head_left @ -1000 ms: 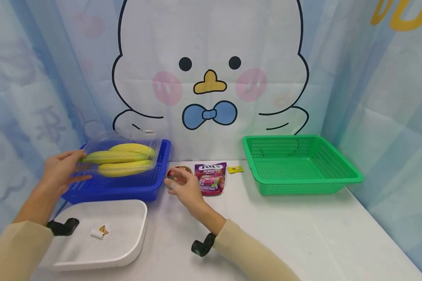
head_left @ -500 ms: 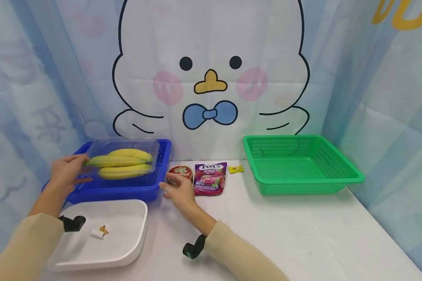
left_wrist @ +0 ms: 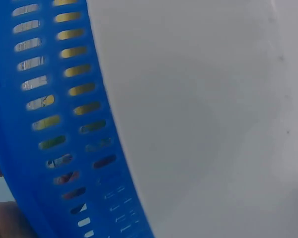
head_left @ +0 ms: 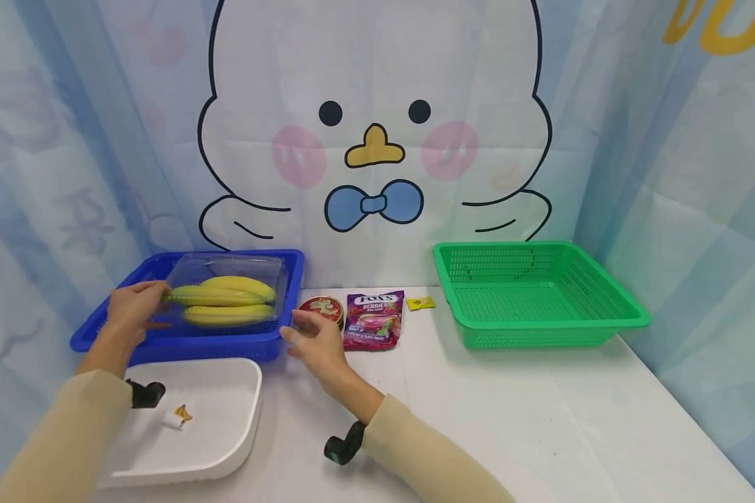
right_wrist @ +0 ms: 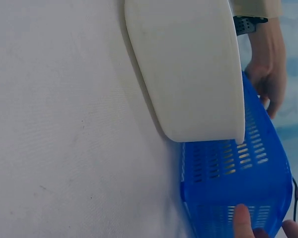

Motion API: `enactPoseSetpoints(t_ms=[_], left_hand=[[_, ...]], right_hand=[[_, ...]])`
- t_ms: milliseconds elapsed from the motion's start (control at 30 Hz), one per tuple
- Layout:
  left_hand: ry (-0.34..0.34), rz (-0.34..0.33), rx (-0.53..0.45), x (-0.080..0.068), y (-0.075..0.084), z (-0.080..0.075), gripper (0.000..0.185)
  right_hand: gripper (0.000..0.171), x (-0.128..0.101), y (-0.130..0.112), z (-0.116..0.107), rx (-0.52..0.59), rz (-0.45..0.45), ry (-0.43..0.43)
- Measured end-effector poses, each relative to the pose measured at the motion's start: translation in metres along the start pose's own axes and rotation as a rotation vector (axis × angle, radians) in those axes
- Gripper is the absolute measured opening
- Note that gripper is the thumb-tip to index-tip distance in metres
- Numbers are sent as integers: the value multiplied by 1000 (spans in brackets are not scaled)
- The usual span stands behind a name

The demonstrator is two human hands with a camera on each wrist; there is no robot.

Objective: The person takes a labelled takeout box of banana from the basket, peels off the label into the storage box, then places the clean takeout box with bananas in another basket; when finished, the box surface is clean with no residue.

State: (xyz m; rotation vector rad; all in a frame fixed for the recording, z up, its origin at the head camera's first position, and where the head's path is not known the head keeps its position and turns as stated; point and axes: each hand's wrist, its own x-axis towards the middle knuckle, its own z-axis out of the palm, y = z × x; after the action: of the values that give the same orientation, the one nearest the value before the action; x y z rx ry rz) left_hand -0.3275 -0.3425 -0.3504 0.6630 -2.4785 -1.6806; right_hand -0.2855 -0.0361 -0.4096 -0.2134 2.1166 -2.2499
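Note:
At the left end of a clear plastic box [head_left: 270, 269], my left hand [head_left: 133, 311] grips it; some of its fingers are hidden. Inside the box lie three bananas [head_left: 229, 316], yellow with some green at the left. The box sits within the blue basket [head_left: 210, 348], level with its rim. My right hand [head_left: 319, 346] is at the basket's front right corner, fingers loosely bent, holding nothing. In the right wrist view, the right hand's fingers [right_wrist: 242, 223] overlap the basket's wall. The left wrist view shows yellow through the slots of the blue basket [left_wrist: 10, 114].
A white tray [head_left: 185, 461] with a small banana picture [head_left: 183, 413] stands in front of the basket. Behind the right hand are a round red tin [head_left: 324, 307], a purple candy bag [head_left: 374, 321] and a yellow wrapped sweet [head_left: 421, 303]. A green basket [head_left: 544, 325] stands at right.
My left hand has lowered the box of bananas into the blue basket, moving slightly right. My right hand has shifted a little left and down, toward the basket's corner, uncovering the red tin.

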Motion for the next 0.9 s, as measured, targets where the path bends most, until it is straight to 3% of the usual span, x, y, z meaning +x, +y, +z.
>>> enactPoseSetpoints(t_ms=[300,600,900], left_hand=[[13,16,10,6,-2,14,62],[-14,4,6,8,-4,18,62],[-67,14,124,8,-6,16,63]], right_hand=[[38,1,3,-4,-12,-3,12],[41,-1,2,-1,-2,-21,-30],[40,0,3,0,-19,-19,-29]])
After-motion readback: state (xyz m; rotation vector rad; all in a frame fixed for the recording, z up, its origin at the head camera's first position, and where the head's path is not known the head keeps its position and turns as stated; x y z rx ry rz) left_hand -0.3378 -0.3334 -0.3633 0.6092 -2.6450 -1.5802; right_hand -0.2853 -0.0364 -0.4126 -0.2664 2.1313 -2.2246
